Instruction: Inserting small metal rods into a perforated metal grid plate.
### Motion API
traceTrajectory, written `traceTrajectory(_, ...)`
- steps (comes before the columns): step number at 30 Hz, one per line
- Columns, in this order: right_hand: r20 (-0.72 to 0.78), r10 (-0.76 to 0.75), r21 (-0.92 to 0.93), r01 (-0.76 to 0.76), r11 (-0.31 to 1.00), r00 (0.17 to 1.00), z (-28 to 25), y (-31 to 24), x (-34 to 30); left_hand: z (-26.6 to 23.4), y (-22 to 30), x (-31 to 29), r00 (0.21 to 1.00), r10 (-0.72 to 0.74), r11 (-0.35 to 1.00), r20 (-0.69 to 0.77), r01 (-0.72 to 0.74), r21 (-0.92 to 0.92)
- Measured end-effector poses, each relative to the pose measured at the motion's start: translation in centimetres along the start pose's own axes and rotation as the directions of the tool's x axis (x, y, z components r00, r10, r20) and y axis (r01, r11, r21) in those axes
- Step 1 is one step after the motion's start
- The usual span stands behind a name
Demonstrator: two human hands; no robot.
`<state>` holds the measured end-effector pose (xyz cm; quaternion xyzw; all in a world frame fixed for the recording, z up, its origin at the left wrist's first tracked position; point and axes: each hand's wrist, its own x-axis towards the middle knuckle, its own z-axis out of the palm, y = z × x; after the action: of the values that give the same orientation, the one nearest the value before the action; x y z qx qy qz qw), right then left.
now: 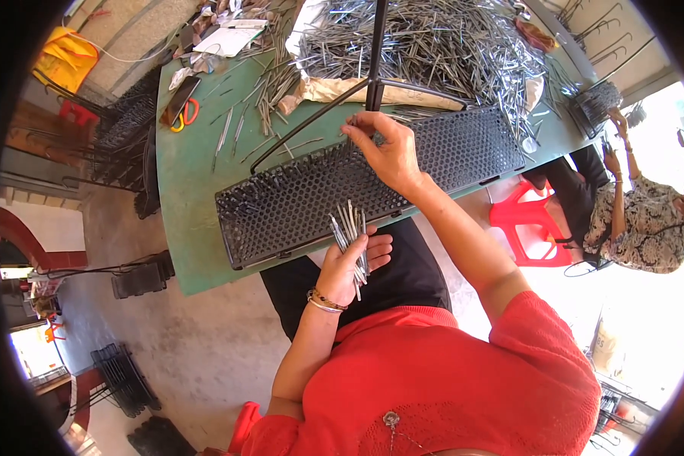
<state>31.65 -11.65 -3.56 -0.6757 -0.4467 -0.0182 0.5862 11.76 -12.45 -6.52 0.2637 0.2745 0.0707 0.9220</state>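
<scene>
My left hand (339, 272) is closed round a loose bundle of thin grey metal rods (349, 228), held in front of the near edge of a long black rack (304, 209) full of round holes. Over the rack's far edge, my right hand (391, 156) is raised with thumb and forefinger pinched together; what they hold, if anything, is too small to make out. Short dark rods (262, 185) stand in holes along the rack's left end and far edge. The rack lies slanted along the near side of a green table (190, 243).
A black metal stand (375, 83) rises behind the rack. Beyond it lies a large heap of rods (448, 45) on brown paper. Scissors (186, 114) and a phone (181, 95) are at the left. At the right, another person (638, 220) works near a red stool (524, 220).
</scene>
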Motion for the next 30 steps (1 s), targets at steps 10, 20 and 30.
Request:
traceTrajectory(10, 0.132, -0.031, -0.018, 0.033, 0.999, 0.991, 0.5, 0.8, -0.3, 0.0, 0.2, -0.1, 0.998, -0.049, 0.998, -0.033, 0.051, 0.046)
traceTrajectory(20, 0.159, -0.238, -0.149, 0.262, 0.954, 0.958, 0.5, 0.5, -0.5, -0.1, 0.5, -0.2, 0.997, 0.017, 0.994, 0.071, -0.025, 0.111)
traceTrajectory(30, 0.184, -0.393, -0.268, 0.431, 0.862, 0.901, 0.2, -0.1, -0.2, -0.8, 0.4, -0.3, 1.000, -0.017, 0.999, 0.002, 0.017, 0.047)
